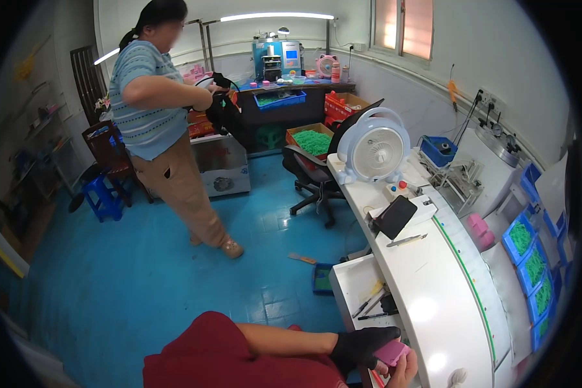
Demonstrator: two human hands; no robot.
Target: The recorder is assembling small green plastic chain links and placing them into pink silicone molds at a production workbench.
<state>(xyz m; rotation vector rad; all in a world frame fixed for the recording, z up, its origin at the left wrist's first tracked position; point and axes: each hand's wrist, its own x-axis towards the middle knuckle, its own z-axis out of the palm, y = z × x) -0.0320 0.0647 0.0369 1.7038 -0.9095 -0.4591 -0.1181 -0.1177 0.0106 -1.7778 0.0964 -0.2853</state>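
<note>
My left hand (362,346) wears a black glove, with bare fingertips showing, and closes around a small pink block-like piece (392,353). From the other side the bare fingers of my right hand (404,371) grip the same piece. Both hands are at the near edge of the white worktable (427,304), above its open drawer. A thin red object (377,378) shows just below my hands; whether a hand touches it, I cannot tell. My maroon sleeve (220,352) covers the upper part of my left arm.
The pulled-out drawer (349,279) holds pens and small tools. On the table are a black phone-like device (396,217), a utility knife (407,240) and a white fan (377,152). Blue bins (516,253) of green pieces line the right. Across the room stands a person (152,97) handling something black.
</note>
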